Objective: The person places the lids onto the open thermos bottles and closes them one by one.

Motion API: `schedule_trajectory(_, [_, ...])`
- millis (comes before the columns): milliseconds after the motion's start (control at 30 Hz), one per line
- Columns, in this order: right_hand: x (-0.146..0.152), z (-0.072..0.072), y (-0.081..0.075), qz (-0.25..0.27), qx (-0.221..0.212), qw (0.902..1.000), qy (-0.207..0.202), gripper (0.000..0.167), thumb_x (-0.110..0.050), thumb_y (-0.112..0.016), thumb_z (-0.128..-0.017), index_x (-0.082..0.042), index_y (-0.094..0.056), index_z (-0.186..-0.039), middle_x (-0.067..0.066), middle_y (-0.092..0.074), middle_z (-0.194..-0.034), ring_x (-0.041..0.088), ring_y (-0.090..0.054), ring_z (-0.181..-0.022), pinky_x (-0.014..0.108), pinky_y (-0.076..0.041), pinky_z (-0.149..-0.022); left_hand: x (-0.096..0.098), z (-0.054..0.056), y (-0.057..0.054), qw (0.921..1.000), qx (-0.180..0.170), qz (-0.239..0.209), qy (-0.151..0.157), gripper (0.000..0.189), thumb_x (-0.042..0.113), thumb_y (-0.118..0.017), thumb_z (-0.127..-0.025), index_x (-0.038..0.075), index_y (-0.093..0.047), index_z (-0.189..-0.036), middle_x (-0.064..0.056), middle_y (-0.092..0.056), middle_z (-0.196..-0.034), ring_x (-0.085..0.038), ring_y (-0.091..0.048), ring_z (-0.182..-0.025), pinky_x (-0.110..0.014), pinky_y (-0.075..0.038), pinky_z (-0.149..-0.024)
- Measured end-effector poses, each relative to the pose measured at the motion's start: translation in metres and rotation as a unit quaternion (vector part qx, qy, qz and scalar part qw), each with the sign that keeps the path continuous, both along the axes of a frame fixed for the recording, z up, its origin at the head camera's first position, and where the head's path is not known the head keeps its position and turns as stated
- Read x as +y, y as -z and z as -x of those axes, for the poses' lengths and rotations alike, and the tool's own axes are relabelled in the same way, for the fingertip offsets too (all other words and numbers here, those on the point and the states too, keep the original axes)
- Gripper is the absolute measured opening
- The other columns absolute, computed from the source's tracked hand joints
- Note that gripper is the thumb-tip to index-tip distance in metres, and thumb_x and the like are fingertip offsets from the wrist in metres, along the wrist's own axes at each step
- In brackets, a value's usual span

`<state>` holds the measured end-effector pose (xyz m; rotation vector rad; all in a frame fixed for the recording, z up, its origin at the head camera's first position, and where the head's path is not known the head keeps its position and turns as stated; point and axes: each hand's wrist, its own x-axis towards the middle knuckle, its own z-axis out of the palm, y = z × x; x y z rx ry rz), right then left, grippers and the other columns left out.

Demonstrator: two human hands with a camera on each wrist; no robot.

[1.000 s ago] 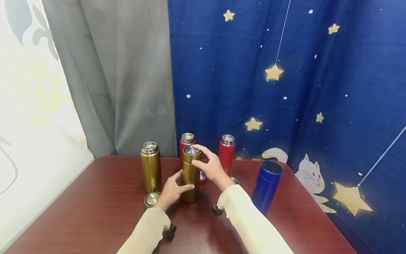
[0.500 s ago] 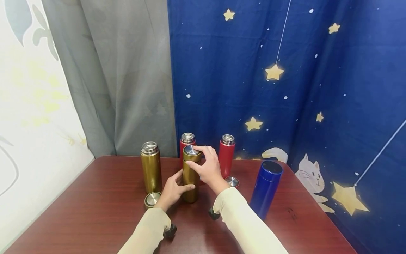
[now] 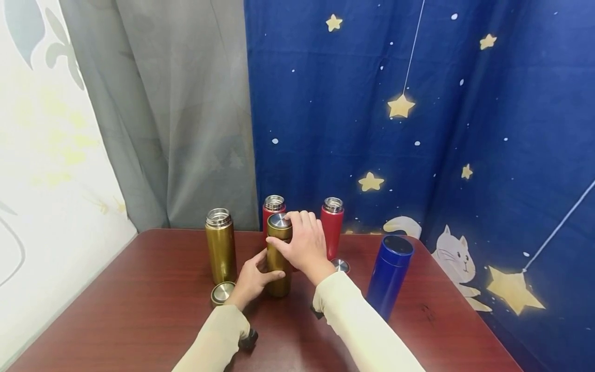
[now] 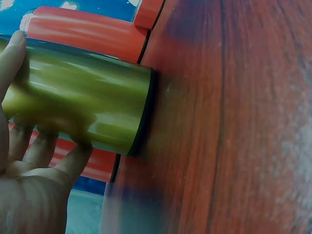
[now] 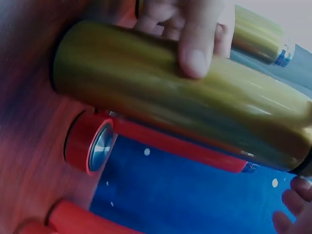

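A gold thermos (image 3: 275, 260) stands upright on the table, its gold lid (image 3: 280, 222) with a steel top seated on it. My left hand (image 3: 251, 281) grips the lower body, thumb across the front and fingers round the far side. Up at the lid, my right hand (image 3: 304, 243) holds it with the thumb at the near left and the fingers over the right edge. In the left wrist view the thermos's dark base (image 4: 142, 114) meets the tabletop. Some right fingertips (image 5: 296, 197) show beside the lid end in the right wrist view.
An open gold thermos (image 3: 221, 253) stands to the left, a loose gold lid (image 3: 223, 293) before it. Two open red thermoses, one right (image 3: 331, 232) and one behind (image 3: 273, 209), stand farther back. A red lid (image 3: 341, 265) and a blue thermos (image 3: 388, 279) are rightward.
My right hand has turned round the lid, its thumb sliding leftward across the front and its wrist swinging slightly left. The left hand and the thermos body stay in place.
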<state>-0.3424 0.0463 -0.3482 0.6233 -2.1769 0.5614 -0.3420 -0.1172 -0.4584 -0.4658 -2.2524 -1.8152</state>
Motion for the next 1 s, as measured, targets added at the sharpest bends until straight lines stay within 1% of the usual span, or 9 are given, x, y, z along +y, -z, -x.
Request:
schedule_trajectory(67, [0.003, 0.002, -0.001, 0.031, -0.054, 0.9964, -0.057, 0.057, -0.052, -0.071, -0.081, -0.013, -0.052, -0.119, 0.003, -0.055, -0.113, 0.02, -0.048, -0.105, 0.036, -0.046, -0.087, 0.0, 0.0, 0.0, 1.0, -0.004, -0.001, 0.0, 0.08, 0.019, -0.086, -0.075, 0.007, -0.048, -0.143, -0.012, -0.06, -0.131, -0.027, -0.06, -0.116, -0.042, -0.048, -0.096])
schedule_trajectory(100, [0.005, 0.003, -0.002, 0.052, -0.086, 0.9905, -0.093, 0.058, -0.046, -0.071, -0.083, -0.013, -0.05, -0.125, 0.005, -0.054, -0.121, 0.021, -0.046, -0.111, 0.039, -0.045, -0.092, 0.0, 0.0, 0.0, 1.0, -0.004, -0.005, 0.002, 0.079, 0.018, -0.086, -0.075, 0.006, -0.047, -0.143, -0.013, -0.06, -0.131, -0.027, -0.06, -0.116, -0.043, -0.048, -0.096])
schedule_trajectory(233, [0.012, 0.007, -0.004, 0.127, -0.202, 0.9442, -0.227, 0.063, -0.019, -0.066, -0.085, -0.015, -0.044, -0.143, 0.011, -0.048, -0.138, 0.026, -0.043, -0.124, 0.046, -0.044, -0.099, 0.001, 0.001, 0.0, 0.9998, -0.006, -0.016, -0.001, 0.08, 0.014, -0.086, -0.074, 0.002, -0.047, -0.142, -0.017, -0.059, -0.131, -0.031, -0.06, -0.116, -0.045, -0.047, -0.097])
schedule_trajectory(300, [0.015, 0.008, -0.005, 0.143, -0.237, 0.927, -0.253, 0.062, -0.013, -0.062, -0.084, -0.019, -0.047, -0.144, 0.011, -0.051, -0.137, 0.027, -0.047, -0.121, 0.046, -0.047, -0.096, 0.0, 0.001, 0.0, 0.9998, -0.01, -0.015, -0.007, 0.08, 0.014, -0.087, -0.073, 0.001, -0.048, -0.142, -0.017, -0.059, -0.13, -0.031, -0.06, -0.115, -0.045, -0.047, -0.097])
schedule_trajectory(367, [0.018, 0.008, -0.005, 0.148, -0.253, 0.9195, -0.262, 0.059, -0.009, -0.059, -0.084, -0.02, -0.053, -0.141, 0.008, -0.056, -0.134, 0.026, -0.051, -0.118, 0.044, -0.049, -0.094, 0.0, 0.0, 0.0, 0.9999, -0.009, -0.006, -0.012, 0.08, 0.015, -0.087, -0.073, 0.001, -0.048, -0.141, -0.017, -0.059, -0.13, -0.031, -0.06, -0.115, -0.045, -0.048, -0.096])
schedule_trajectory(533, [0.021, 0.007, -0.006, 0.142, -0.252, 0.9223, -0.256, 0.055, -0.011, -0.063, -0.085, -0.022, -0.056, -0.139, 0.005, -0.057, -0.134, 0.024, -0.052, -0.12, 0.041, -0.05, -0.095, -0.001, -0.002, -0.002, 0.9995, 0.001, 0.02, -0.024, 0.082, 0.022, -0.089, -0.071, 0.003, -0.05, -0.141, -0.015, -0.061, -0.128, -0.029, -0.062, -0.112, -0.044, -0.05, -0.093])
schedule_trajectory(700, [0.022, 0.008, -0.006, 0.118, -0.235, 0.9359, -0.234, 0.053, -0.02, -0.068, -0.084, -0.025, -0.059, -0.136, 0.003, -0.059, -0.131, 0.021, -0.051, -0.117, 0.038, -0.052, -0.091, -0.001, -0.004, -0.002, 0.9973, 0.022, 0.052, -0.047, 0.084, 0.029, -0.09, -0.068, 0.006, -0.052, -0.139, -0.012, -0.064, -0.125, -0.027, -0.064, -0.108, -0.043, -0.052, -0.091])
schedule_trajectory(900, [0.022, 0.008, -0.004, 0.113, -0.217, 0.9444, -0.22, 0.052, -0.024, -0.071, -0.083, -0.023, -0.061, -0.134, 0.003, -0.062, -0.126, 0.02, -0.051, -0.113, 0.044, -0.053, -0.088, -0.002, -0.003, -0.002, 0.9952, 0.039, 0.075, -0.05, 0.085, 0.033, -0.091, -0.066, 0.007, -0.054, -0.138, -0.01, -0.065, -0.122, -0.024, -0.066, -0.104, -0.041, -0.053, -0.089])
schedule_trajectory(1000, [0.022, 0.009, -0.004, 0.112, -0.211, 0.9485, -0.208, 0.052, -0.025, -0.071, -0.083, -0.025, -0.061, -0.134, 0.001, -0.062, -0.124, 0.018, -0.05, -0.112, 0.041, -0.053, -0.087, -0.002, -0.002, -0.002, 0.9943, 0.045, 0.081, -0.053, 0.084, 0.035, -0.09, -0.067, 0.008, -0.054, -0.138, -0.009, -0.066, -0.122, -0.023, -0.066, -0.103, -0.04, -0.053, -0.088])
